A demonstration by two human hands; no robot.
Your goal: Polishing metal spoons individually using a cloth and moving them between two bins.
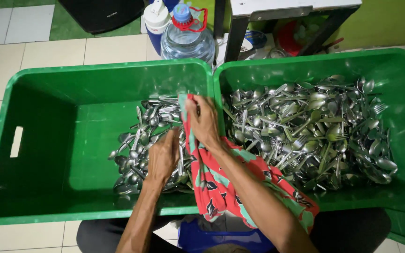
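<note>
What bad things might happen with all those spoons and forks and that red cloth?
The left hand reaches into the spoons in the left green tub; the right tub also holds forks, and their tines might poke a finger. The red patterned cloth, held by the right hand, drapes over the wall between the tubs and might snag on cutlery. The right tub's heap is high and might spill.
</note>
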